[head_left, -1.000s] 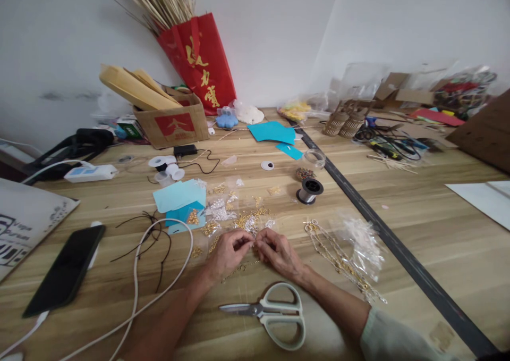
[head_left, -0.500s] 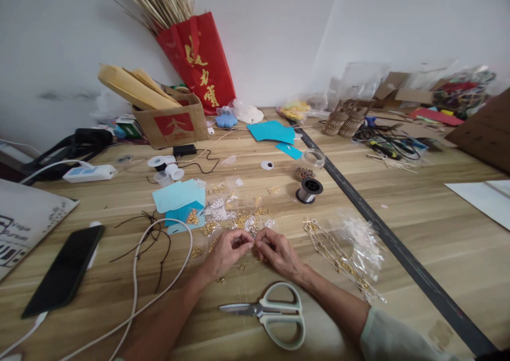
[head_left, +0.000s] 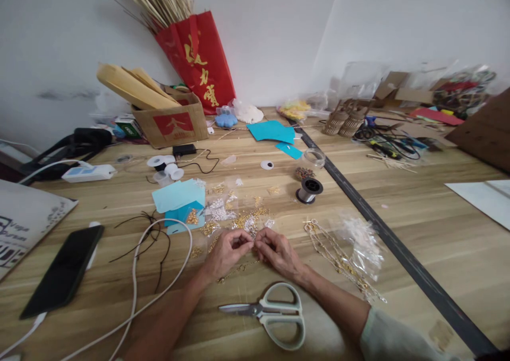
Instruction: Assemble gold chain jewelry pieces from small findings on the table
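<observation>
My left hand [head_left: 230, 251] and my right hand [head_left: 278, 251] meet fingertip to fingertip over the wooden table. Both pinch at something too small to make out. Just beyond them lie loose gold beads [head_left: 245, 220] and a cluster of silvery beads [head_left: 250, 225]. A thin gold chain [head_left: 239, 269] rests below the hands, its right end running toward my fingers; whether it is held is unclear. Nearer to me, scissors [head_left: 274, 314] with pale handles lie flat, blades to the left. Gold and silver chains [head_left: 338, 257] are spread to the right of my right hand.
Beyond the hands stands a wire spool [head_left: 309, 190] by a glass jar of beads [head_left: 305, 173]. Blue cards [head_left: 179, 195] lie left. A white cable [head_left: 135, 276] loops near my left forearm beside a phone [head_left: 64, 270]. Clear plastic bags [head_left: 360, 244] lie right.
</observation>
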Demonstrator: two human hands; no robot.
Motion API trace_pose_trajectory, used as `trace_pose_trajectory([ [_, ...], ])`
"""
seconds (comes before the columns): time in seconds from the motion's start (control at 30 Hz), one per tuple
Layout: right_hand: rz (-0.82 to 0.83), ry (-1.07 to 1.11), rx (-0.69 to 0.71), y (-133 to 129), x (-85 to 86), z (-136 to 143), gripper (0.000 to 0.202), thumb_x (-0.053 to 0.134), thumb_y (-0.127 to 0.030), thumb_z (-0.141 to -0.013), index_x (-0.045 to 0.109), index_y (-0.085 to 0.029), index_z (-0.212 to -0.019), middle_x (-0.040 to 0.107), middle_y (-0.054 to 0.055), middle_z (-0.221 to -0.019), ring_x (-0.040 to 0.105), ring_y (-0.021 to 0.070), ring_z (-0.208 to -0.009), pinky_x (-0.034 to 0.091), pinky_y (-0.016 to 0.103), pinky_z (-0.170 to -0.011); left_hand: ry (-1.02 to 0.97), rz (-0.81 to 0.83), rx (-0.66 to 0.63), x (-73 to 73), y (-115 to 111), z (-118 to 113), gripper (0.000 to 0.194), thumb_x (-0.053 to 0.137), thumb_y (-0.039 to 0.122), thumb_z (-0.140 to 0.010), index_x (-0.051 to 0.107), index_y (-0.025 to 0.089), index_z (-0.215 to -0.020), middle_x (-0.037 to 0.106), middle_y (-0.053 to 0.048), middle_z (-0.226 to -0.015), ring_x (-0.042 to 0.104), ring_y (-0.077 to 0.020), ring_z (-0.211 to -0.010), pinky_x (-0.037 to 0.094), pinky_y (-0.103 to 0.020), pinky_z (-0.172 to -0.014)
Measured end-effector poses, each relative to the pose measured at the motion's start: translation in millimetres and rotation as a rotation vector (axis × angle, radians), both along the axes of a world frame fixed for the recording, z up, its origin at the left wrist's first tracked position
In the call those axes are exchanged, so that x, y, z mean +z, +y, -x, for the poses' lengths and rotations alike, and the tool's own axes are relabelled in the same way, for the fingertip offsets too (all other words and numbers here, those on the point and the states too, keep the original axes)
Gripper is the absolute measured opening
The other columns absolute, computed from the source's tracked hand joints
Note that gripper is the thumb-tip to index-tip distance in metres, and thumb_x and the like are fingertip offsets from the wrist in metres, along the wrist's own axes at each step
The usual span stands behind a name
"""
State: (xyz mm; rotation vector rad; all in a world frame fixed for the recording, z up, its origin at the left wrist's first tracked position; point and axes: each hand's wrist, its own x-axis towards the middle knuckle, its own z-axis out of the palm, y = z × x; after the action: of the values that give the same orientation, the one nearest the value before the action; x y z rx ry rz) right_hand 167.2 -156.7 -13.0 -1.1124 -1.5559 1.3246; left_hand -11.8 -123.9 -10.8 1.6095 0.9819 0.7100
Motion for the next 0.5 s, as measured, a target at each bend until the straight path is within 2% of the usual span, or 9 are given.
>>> trace_pose_trajectory([
  [0.37,-0.038,-0.032,-0.036,0.9,-0.7,0.3,0.038,0.048,-0.05,-0.091,0.059,-0.013,-0.096,0.053,-0.003,-0.056,0.047,0.0091,-0.051,0.037,0.021,-0.051,-0.028,0.021,0.073,3.7,-0.6,-1.8,0.012,0.059,0.025,-0.077,0.06,0.014,-0.073,0.057,0.001,-0.064,0.049,-0.0096,-0.057,0.039,-0.02,-0.054],
  [0.5,-0.071,-0.06,-0.036,0.9,0.8,0.5,0.038,0.044,-0.048,-0.093,0.061,-0.014,-0.09,0.053,-0.002,-0.057,0.047,0.0096,-0.051,0.038,0.021,-0.052,-0.042,0.005,0.097,4.9,-0.2,-2.1,0.012,0.059,0.025,-0.078,0.06,0.014,-0.073,0.058,0.001,-0.064,0.05,-0.0097,-0.057,0.04,-0.02,-0.053],
])
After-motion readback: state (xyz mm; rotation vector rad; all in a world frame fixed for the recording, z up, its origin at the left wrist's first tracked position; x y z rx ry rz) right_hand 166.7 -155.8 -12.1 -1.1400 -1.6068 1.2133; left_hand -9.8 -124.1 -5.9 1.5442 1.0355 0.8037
